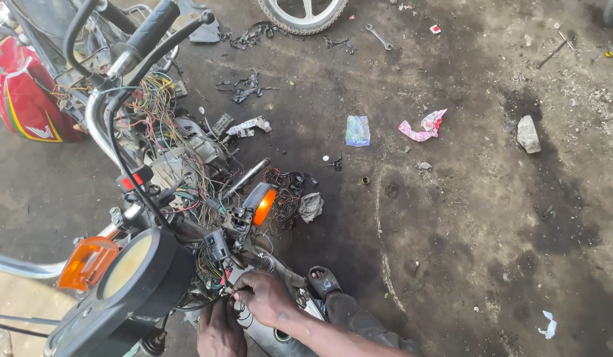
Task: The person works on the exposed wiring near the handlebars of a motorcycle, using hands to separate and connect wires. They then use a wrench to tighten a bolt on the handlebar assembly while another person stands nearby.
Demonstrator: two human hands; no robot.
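right hand (pixel 263 297): pinches thin wires (pixel 228 289) | left hand (pixel 220 330): at 7 o'clock, grip cannot tell | advice: hold each strand short, away from headlamp (pixel 131 274) edge.

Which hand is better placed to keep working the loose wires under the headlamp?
Right, probably. The right hand has its fingertips already on the wires below the headlamp. The left hand sits lower, knuckles up, partly cut off.
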